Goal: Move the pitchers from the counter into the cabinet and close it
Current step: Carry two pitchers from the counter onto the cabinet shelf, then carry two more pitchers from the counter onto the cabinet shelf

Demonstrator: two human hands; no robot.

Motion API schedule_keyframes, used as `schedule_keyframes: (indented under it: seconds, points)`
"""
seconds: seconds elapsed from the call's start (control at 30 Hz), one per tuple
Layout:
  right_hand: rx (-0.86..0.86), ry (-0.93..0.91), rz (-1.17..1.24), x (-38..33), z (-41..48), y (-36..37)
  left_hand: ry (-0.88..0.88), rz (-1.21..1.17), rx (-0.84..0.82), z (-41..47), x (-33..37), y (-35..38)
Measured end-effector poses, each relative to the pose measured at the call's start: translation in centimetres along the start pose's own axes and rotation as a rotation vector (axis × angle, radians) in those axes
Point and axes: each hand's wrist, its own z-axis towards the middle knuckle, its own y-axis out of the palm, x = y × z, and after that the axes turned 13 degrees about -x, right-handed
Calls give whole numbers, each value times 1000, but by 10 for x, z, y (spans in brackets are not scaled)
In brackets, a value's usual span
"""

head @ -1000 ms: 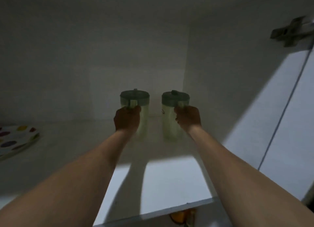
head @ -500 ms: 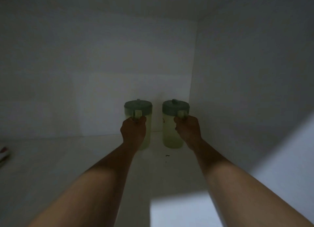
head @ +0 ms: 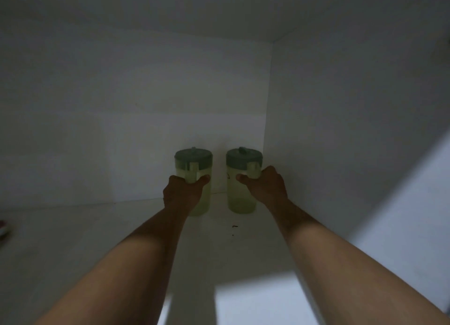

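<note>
Dim white cabinet interior (head: 146,105): plain back wall meeting a right side wall (head: 353,118) at a straight corner, pale ceiling panel above. Smooth white shelf floor (head: 73,239), shadowed at the back, lit by a bright patch (head: 255,300) near the front edge. Small dark specks (head: 234,228) on the shelf.

Two pitchers, left pitcher (head: 193,159) and right pitcher (head: 243,193), stand near the shelf's (head: 73,239) back right corner with a narrow gap between them; the right one nearly meets the side wall (head: 353,130); the shelf's left stretch lies open
</note>
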Motion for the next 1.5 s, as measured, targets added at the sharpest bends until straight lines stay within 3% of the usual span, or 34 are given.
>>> schedule_keyframes:
  seconds: [0.13,0.23,0.43,0.6,0.67,0.83,1.1,1.5]
  points:
    - [49,-17,-170,-18,-39,-14,-3,183,102,-29,11,-14]
    - [66,-69,-244,-36,-73,-28,154,395,151,-63,23,-29]
    - [25,-66,-466,-81,-182,-60,386,665,27,-152,51,-91]
    - [43,-92,-531,-104,-248,-80,579,926,-5,-217,63,-140]
    - [39,-125,-531,-120,-281,-85,582,944,-3,-246,65,-167]
    - [-20,-219,-541,-152,-345,-83,573,951,30,-313,62,-224]
    - [-104,-375,-595,-191,-461,-53,493,1000,234,-427,26,-306]
    - [-394,-729,-566,-251,-645,73,-6,1039,441,-627,-89,-457]
